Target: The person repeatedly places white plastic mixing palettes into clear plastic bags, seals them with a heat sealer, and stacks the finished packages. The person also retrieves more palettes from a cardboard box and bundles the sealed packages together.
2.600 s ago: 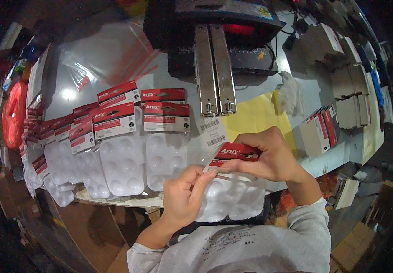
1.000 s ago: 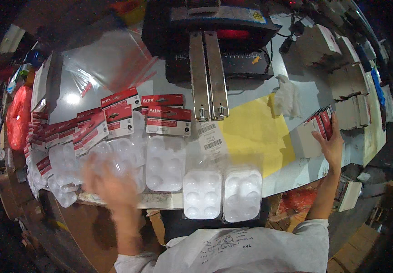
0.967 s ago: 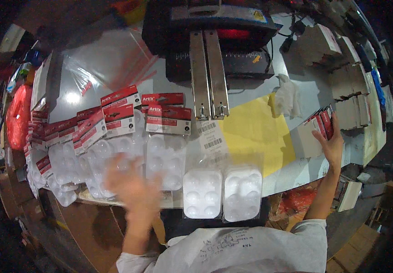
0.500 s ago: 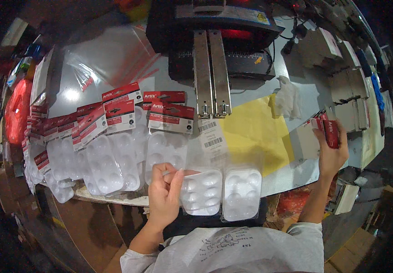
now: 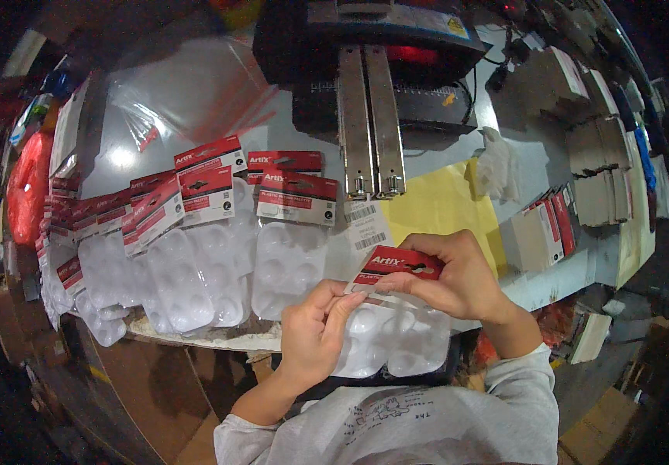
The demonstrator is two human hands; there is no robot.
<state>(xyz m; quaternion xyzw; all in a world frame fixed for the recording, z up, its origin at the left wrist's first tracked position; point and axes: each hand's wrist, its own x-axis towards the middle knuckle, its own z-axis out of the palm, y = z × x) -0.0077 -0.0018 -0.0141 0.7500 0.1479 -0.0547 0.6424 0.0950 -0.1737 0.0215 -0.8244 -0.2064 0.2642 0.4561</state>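
Observation:
My right hand (image 5: 458, 283) grips a folded red-and-white header card (image 5: 391, 262) between thumb and fingers. Beside it, my left hand (image 5: 313, 329) pinches the upper edge of a clear bag holding a white plastic paint palette (image 5: 354, 353), touching the card's lower left corner. The bag's opening is partly hidden by my fingers and the card. A second white palette (image 5: 421, 345) lies to its right at the table's front edge, partly under my right hand. Left of my hands, a bagged palette with a header card (image 5: 292, 271) lies on the table.
More carded palettes (image 5: 175, 271) overlap on the left. A black machine with two metal arms (image 5: 373, 124) reaches over the table. Yellow paper (image 5: 435, 205), a stack of header cards (image 5: 540, 232) and grey card stacks (image 5: 598, 147) occupy the right side. Clear bags (image 5: 187, 101) lie at the back left.
My right hand has come from the card stack at the right to my left hand, bringing one header card. My left hand has shifted slightly right and down, still pinching the bag.

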